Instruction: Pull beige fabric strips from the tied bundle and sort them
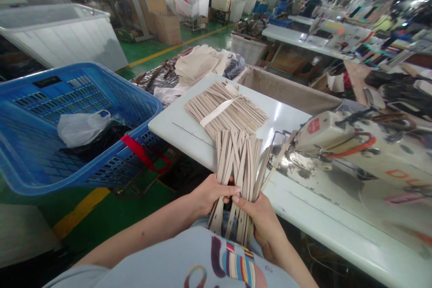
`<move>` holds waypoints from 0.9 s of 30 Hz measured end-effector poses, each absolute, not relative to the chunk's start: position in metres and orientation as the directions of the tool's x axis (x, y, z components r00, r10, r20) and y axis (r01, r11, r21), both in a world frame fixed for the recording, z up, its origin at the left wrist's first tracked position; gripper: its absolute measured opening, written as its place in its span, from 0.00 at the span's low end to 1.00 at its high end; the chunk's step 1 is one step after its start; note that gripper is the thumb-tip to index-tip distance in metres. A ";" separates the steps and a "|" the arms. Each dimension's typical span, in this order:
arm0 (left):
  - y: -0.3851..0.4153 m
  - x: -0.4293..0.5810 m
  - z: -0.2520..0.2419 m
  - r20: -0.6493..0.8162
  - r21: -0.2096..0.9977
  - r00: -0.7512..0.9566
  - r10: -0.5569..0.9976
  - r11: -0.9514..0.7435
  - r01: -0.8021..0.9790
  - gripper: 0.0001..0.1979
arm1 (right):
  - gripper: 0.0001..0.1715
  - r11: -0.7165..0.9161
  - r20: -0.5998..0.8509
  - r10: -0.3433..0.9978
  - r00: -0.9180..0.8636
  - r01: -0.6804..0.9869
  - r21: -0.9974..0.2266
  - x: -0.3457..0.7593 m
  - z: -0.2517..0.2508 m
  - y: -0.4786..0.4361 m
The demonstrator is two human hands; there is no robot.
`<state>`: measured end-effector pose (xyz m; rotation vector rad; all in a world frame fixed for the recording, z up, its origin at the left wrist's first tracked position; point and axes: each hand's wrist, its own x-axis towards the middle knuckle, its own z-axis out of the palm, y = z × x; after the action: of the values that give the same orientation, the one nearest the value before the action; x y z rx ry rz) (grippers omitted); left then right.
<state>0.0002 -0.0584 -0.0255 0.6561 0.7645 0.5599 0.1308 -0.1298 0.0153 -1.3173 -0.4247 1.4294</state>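
Both hands grip a loose bunch of long beige strips (240, 162) held upright in front of my chest. My left hand (211, 193) is closed on the bunch from the left. My right hand (259, 218) is closed on it from the right and below. On the white table (175, 126) just beyond lies a tied bundle of the same beige strips (225, 109), bound by a pale band. A sewing machine (332, 137) stands to the right of the strips.
A blue plastic crate (50, 126) with a white bag and dark cloth sits at the left, a red strap over its rim. A fabric-lined bin (286, 92) and a pile of beige cloth (199, 65) lie behind the table. People work at far tables.
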 end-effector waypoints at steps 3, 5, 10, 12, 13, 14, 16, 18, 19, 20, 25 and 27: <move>-0.058 0.001 -0.025 -0.458 0.695 0.599 0.657 0.685 -0.219 0.18 | 0.33 -0.378 -0.505 0.842 0.190 -0.459 -0.804 0.133 0.015 -0.132; -0.058 0.000 -0.025 -0.445 0.661 0.642 0.624 0.713 -0.235 0.17 | 0.25 -0.417 -0.545 0.816 0.194 -0.457 -0.786 0.137 0.013 -0.134; -0.058 0.000 -0.024 -0.466 0.595 0.635 0.616 0.749 -0.291 0.12 | 0.17 -0.441 -0.594 0.773 0.223 -0.482 -0.757 0.146 0.009 -0.135; -0.057 0.000 -0.024 -0.500 0.595 0.606 0.619 0.754 -0.280 0.12 | 0.17 -0.443 -0.594 0.783 0.183 -0.507 -0.740 0.146 0.011 -0.135; -0.057 0.000 -0.023 -0.500 0.597 0.598 0.626 0.750 -0.286 0.13 | 0.17 -0.440 -0.586 0.793 0.168 -0.508 -0.740 0.146 0.012 -0.135; -0.057 0.001 -0.023 -0.491 0.603 0.595 0.637 0.741 -0.296 0.14 | 0.17 -0.436 -0.576 0.802 0.159 -0.503 -0.746 0.145 0.014 -0.135; -0.056 0.002 -0.022 -0.464 0.622 0.597 0.654 0.721 -0.306 0.15 | 0.19 -0.425 -0.553 0.819 0.154 -0.484 -0.765 0.144 0.017 -0.135; -0.056 0.003 -0.022 -0.455 0.647 0.609 0.649 0.711 -0.275 0.16 | 0.22 -0.413 -0.531 0.834 0.152 -0.467 -0.782 0.144 0.019 -0.135; -0.056 0.003 -0.022 -0.455 0.658 0.612 0.647 0.707 -0.258 0.17 | 0.24 -0.406 -0.520 0.841 0.149 -0.463 -0.788 0.144 0.019 -0.135; -0.057 0.004 -0.022 -0.455 0.667 0.612 0.647 0.703 -0.247 0.18 | 0.25 -0.398 -0.510 0.848 0.145 -0.461 -0.793 0.144 0.019 -0.135; -0.058 0.006 -0.024 -0.426 0.698 0.616 0.663 0.674 -0.243 0.20 | 0.28 -0.381 -0.495 0.855 0.154 -0.459 -0.803 0.145 0.016 -0.135; -0.059 0.006 -0.025 -0.409 0.711 0.619 0.671 0.659 -0.246 0.20 | 0.28 -0.375 -0.489 0.858 0.159 -0.456 -0.807 0.145 0.015 -0.135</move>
<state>0.0058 -0.0586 -0.0252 0.6565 0.7220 0.5730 0.1453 -0.1354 0.0150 -1.3100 -0.4371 1.4860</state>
